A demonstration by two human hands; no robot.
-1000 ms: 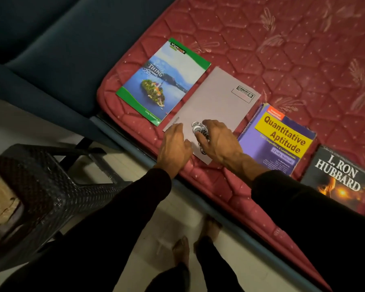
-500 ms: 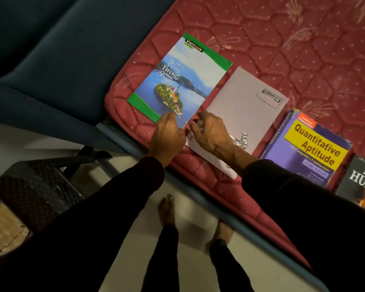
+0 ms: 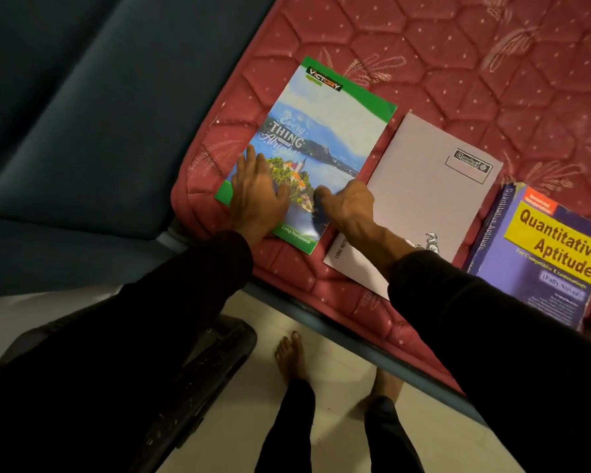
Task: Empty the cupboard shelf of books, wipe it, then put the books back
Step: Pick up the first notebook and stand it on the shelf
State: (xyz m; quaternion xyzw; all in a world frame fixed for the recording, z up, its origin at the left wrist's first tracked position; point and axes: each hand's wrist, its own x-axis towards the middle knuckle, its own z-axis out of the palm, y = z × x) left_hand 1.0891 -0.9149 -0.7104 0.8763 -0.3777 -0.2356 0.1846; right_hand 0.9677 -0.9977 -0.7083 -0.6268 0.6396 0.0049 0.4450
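Note:
A green-bordered notebook (image 3: pixel 325 131) with a lake picture lies at the corner of the red mattress (image 3: pixel 440 63). My left hand (image 3: pixel 258 192) lies flat on its lower left part, fingers straight. My right hand (image 3: pixel 347 204) sits at the notebook's right edge with the thumb on the cover and the fingers curled at the edge. To the right lie a grey notebook (image 3: pixel 430 199) and a purple "Quantitative Aptitude" book (image 3: pixel 543 254), partly under my right sleeve.
The mattress rests on a bed frame whose blue edge (image 3: pixel 338 322) runs diagonally. A dark blue padded surface (image 3: pixel 99 114) fills the left. A dark woven stool (image 3: pixel 202 370) stands on the pale floor by my bare feet (image 3: pixel 290 356).
Both hands have moved left, from the grey notebook onto the green one. My left hand has flattened on its cover and my right hand has taken its right edge.

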